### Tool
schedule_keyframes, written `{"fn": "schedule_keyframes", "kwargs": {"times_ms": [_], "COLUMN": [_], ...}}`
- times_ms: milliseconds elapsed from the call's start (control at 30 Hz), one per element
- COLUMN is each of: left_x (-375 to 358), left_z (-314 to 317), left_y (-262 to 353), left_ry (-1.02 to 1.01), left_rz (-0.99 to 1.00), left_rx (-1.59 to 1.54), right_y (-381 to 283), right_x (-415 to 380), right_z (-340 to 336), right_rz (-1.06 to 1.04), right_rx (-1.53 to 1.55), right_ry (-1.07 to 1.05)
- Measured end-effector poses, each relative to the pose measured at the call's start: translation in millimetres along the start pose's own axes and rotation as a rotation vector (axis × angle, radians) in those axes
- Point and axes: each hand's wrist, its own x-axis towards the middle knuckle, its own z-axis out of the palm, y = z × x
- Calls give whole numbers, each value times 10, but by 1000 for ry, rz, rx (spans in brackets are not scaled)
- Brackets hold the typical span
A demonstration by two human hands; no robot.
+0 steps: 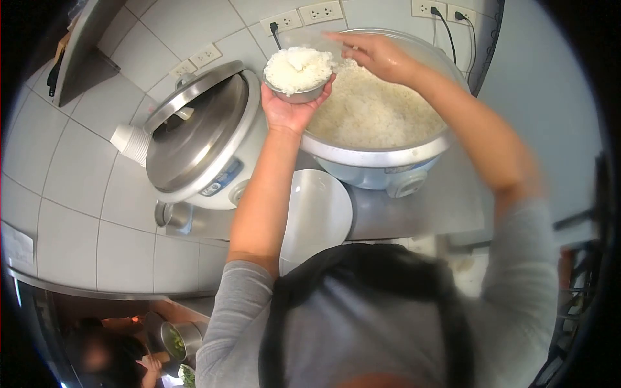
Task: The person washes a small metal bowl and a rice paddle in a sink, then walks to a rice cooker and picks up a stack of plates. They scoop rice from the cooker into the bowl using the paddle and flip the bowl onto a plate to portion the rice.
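Overhead, in the head view, the left hand (290,107) is cupping a small metal bowl (299,92) from below, its fingers (326,86) curling up around the bowl's right side while the palm is pressing against the base. The bowl is heaped with white rice (297,68) and is sitting just at the near-left rim of the large rice pot (378,155), which is itself full of cooked rice. The right hand (375,55) is hovering above the pot just right of the bowl, fingers (343,40) partly closed and pointing toward the heaped rice; whether they are pinching anything I cannot tell, as the hand is blurring. Left of the bowl, a rice cooker (220,174) is standing with its steel lid (197,132) tilted open. A white plate (320,213) is lying on the steel tabletop (420,207) beneath the left forearm. At lower left, another person's hand (150,365) is showing beside a metal container (180,339).
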Motion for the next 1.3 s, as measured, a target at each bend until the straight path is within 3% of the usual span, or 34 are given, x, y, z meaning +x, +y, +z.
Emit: {"fn": "schedule_keyframes", "kwargs": {"times_ms": [33,133,233,333,433,500,567,700,800,900,1000,1100,1200,1300], "left_x": [4,18,38,-27,-27,-29,-27,-38,-27,-26,34,33,41,15], "left_z": [10,-32,-28,61,41,63,106,109,97,140,120,97,125,125], "left_y": [-6,11,11,-29,-50,-64,-59,-71,-62,-80,-78,-91,-90,-78], "left_ry": [7,-17,15,116,153,187,223,272,261,242,201,199,212,244], "left_rz": [7,-21,32,86,136,143,139,96,33,-27,-44,-60,-67,-76], "left_rx": [12,33,100,93,125,167,237,321,359,387,365,310,306,293], "right_y": [103,325,126,-37,-476,-560,-704,-682,-646,-551,-403,-567,-734,-664], "right_x": [-46,-124,-106,-113,-92,-129,-229,-363,-333,-269,-328,-258,-378,-412], "right_z": [72,-11,-369,-422,-389,-83,193,493,327,-92,-520,-483,-26,245], "right_rz": [-138,-7,502,594,801,883,845,565,666,932,939,913,307,242], "right_rx": [-48,-211,-410,2,421,518,475,356,384,795,975,472,93,-67], "right_ry": [33,-76,-178,102,-60,-67,-202,-139,-297,-539,-439,-160,-57,-114]}}
